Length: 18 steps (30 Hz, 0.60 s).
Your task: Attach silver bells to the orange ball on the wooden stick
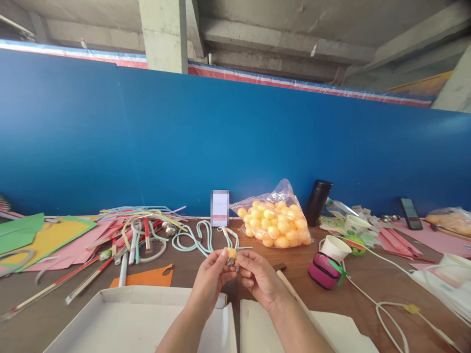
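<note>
My left hand (210, 275) and my right hand (257, 277) meet over the table's middle, fingers pinched together around a small yellow-orange ball (231, 253) with a small dark metal piece under it. A thin pale cord (228, 235) rises from the ball toward the looped pale green cords (195, 238) behind. A clear plastic bag of orange balls (274, 223) lies just beyond my right hand.
Two shallow white trays (121, 318) sit at the near edge. Colored straws and sticks (136, 230), pink, yellow and green paper sheets (55, 240) lie left. A dark bottle (318, 202), paper cup (334, 247), pink pouch (324, 270), white cable (386, 306) and phone (410, 213) are right. Blue wall behind.
</note>
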Tool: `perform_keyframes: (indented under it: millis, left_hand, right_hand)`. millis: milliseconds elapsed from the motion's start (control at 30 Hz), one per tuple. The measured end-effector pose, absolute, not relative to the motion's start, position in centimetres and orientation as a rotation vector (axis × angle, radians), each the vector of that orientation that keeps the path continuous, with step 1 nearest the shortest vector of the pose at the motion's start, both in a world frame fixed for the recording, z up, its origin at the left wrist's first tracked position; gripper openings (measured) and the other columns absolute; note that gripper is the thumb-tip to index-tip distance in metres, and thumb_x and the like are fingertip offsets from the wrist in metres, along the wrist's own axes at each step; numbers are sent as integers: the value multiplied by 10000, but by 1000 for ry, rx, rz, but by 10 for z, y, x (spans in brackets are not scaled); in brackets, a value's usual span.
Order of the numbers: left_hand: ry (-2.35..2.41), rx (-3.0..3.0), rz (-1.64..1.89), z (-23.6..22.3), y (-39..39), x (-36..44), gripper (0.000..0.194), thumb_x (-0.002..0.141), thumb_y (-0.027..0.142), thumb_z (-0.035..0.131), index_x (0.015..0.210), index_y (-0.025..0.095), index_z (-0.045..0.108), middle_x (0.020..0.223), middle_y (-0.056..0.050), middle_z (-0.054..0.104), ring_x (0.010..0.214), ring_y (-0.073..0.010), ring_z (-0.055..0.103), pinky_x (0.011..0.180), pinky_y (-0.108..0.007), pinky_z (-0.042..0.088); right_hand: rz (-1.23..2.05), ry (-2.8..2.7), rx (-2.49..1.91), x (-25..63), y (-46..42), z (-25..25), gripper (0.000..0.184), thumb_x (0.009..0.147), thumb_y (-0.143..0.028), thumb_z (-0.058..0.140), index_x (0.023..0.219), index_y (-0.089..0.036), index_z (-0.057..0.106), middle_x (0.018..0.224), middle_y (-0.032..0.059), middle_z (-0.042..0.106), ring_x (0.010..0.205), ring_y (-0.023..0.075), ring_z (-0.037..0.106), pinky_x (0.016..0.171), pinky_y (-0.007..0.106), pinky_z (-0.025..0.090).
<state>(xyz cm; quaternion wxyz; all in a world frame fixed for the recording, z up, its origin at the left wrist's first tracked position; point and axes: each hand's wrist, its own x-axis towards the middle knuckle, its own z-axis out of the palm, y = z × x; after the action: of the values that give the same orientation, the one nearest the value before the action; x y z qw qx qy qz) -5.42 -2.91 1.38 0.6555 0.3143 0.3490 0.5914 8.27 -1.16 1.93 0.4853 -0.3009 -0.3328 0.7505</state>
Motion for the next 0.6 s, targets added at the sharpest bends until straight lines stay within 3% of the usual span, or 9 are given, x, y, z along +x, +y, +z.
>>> perform_keyframes:
  millis: [267, 600]
  left_hand:
    - [792, 710, 1345, 16, -29, -53, 294, 741, 395, 664, 849, 128, 605, 729, -37, 620, 620, -84, 590, 603, -196, 525]
    - [792, 694, 1353, 17, -29, -54, 299, 715, 391, 689, 831, 126, 611, 723, -40, 628, 607, -84, 596, 594, -193, 525]
  right_hand:
    - [1830, -773, -749, 81, -13, 22, 245, 606, -220, 815, 754, -118, 648, 590, -38, 499, 443, 5, 313, 378, 114, 189]
    - [1852, -748, -700, 82, -11, 17, 218, 648, -222, 792, 793, -119, 666, 663, -24, 530, 453, -1, 316, 371, 104, 198]
